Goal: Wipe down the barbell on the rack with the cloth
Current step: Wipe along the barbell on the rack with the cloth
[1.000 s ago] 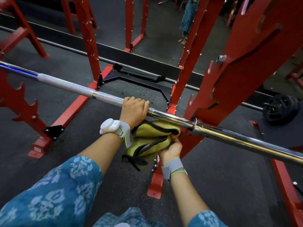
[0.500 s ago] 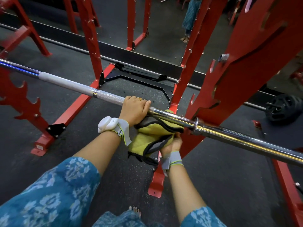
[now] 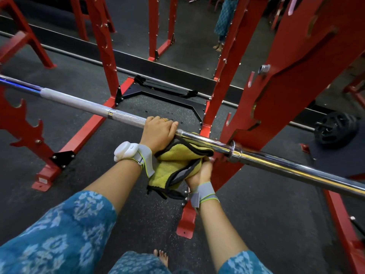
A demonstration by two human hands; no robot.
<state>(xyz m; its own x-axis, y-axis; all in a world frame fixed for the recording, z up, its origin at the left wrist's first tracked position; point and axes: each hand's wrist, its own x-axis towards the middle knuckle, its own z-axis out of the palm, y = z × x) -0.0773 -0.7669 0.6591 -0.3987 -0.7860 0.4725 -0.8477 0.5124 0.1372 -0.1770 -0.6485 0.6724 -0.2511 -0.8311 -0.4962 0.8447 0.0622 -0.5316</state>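
Head view, looking down: a chrome barbell (image 3: 276, 162) runs from the left edge to the lower right of the frame, resting on a red rack (image 3: 276, 99) right of centre. At the middle of the frame the left hand (image 3: 159, 132) wraps over the bar from above, fingers curled closed around its knurled part. Just right of and below it, the right hand (image 3: 199, 173) grips a bunched yellow cloth (image 3: 175, 163) from underneath, pressing it up against the underside of the bar's smooth section, beside the collar. The cloth is fuzzy, edged in black, folded on itself, with one corner hanging down. Both wrists wear grey bands.
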